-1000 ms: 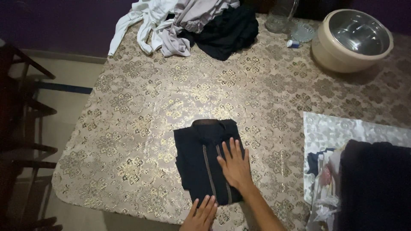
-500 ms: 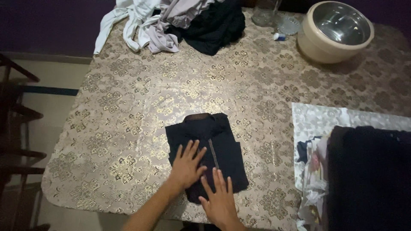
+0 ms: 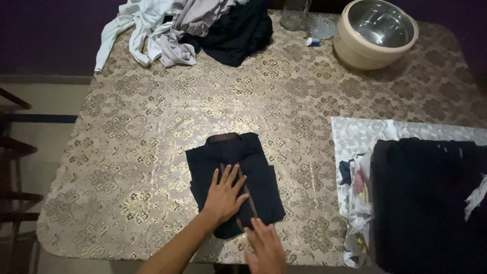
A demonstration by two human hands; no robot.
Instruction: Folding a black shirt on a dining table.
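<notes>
So the worktop takes up most of the view. It's covered in a shiny beige cloth with a gold floral pattern that glares a bit in the middle, and the near-left corner is rounded. On the right there's a big dark stack of cloth, matte and nearly black. It sits on a pale patterned sheet and is cut off by the right and bottom edges, so I can't make out what's in it. A few colourful folded bits poke out along its left side.

At the far edge there's a loose pile of clothes, white, grey and black all crumpled together, with the top cropped off. Next to it is a round cream tub with a shiny metal inside, and a clear glass thing, mostly out of frame.

The folded dark shirt lies near the front middle of the worktop as a neat rectangle, collar facing away, with a thin lighter stripe down the front.

The left hand lies flat on the shirt, fingers spread, pressing and not gripping anything. The right hand is blurry at the shirt's near edge, fingers out straight and loosely together, holding nothing; its wrist is cut off at the bottom.
</notes>
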